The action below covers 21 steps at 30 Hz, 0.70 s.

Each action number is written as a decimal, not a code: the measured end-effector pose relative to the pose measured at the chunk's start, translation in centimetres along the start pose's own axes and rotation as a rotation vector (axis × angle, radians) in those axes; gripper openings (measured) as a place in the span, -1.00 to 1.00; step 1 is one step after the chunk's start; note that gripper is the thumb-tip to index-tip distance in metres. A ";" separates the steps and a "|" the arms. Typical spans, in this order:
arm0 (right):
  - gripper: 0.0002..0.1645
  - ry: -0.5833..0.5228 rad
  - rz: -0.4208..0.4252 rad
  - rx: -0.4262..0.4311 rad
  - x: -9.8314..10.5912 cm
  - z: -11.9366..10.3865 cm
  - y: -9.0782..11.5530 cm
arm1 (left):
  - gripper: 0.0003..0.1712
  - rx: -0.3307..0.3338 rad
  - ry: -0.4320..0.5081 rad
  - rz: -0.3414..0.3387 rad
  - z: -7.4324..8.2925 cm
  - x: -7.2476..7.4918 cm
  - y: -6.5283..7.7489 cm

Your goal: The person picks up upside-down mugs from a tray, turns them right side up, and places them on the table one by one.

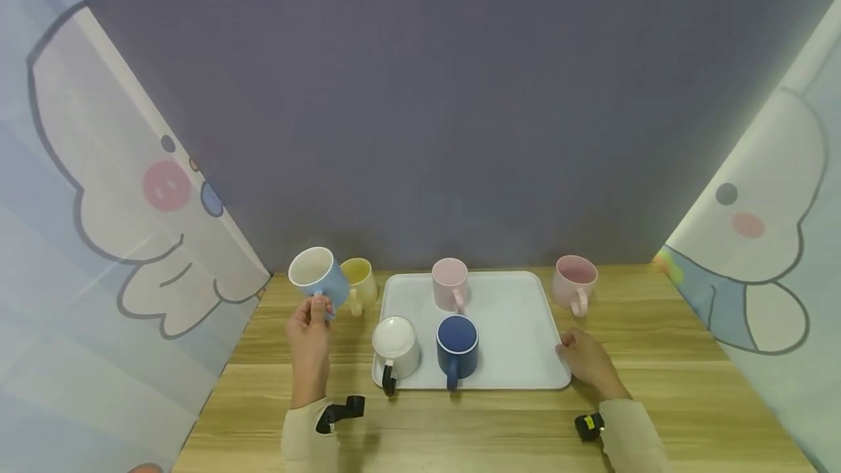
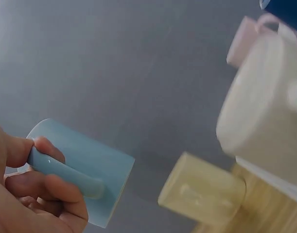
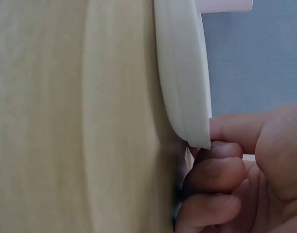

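My left hand (image 1: 310,334) grips the handle of a light blue mug (image 1: 336,286), held up off the table at the left with its white-lined mouth tilted. In the left wrist view, curled fingers wrap that handle. Just right of it stands a pale yellow mug (image 1: 364,292). My right hand (image 1: 587,361) pinches the right rim of a white tray (image 1: 515,338), thumb and fingers on the edge. On the tray are a white mug (image 1: 401,356) with a black handle, a dark blue mug (image 1: 458,356) and a light pink mug (image 1: 449,289).
A darker pink mug (image 1: 574,282) stands on the wooden table (image 1: 460,429) beyond my right hand, beside the tray. A grey panel (image 1: 460,108) rises behind the table, and printed cartoon sheets (image 1: 118,225) flank both sides.
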State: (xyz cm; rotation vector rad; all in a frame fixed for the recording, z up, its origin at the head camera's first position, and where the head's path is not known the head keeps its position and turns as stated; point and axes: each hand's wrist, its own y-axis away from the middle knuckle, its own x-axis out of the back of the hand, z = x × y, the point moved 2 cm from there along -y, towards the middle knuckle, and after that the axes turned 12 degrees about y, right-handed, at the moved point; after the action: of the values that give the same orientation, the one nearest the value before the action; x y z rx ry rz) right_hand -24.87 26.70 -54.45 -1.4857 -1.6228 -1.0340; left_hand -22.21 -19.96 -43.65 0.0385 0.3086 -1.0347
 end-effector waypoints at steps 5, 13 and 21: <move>-0.76 0.015 0.005 0.016 -0.2 0.2 -0.1 | -0.60 -0.046 -0.099 0.082 -0.9 1.2 -0.5; -0.76 0.009 -0.004 0.005 -0.1 0.1 -0.1 | -0.60 -0.078 -0.232 0.150 -3.8 2.7 -1.5; -0.76 0.015 0.009 0.013 -0.4 0.2 -0.2 | -0.59 -0.050 -0.306 0.156 -6.9 4.0 -2.2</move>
State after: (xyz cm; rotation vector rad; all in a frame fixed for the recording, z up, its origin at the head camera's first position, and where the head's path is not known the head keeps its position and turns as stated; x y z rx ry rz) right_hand -25.04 26.72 -54.89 -1.4716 -1.6080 -1.0256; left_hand -23.81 -23.27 -51.09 -0.1386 0.0513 -0.8631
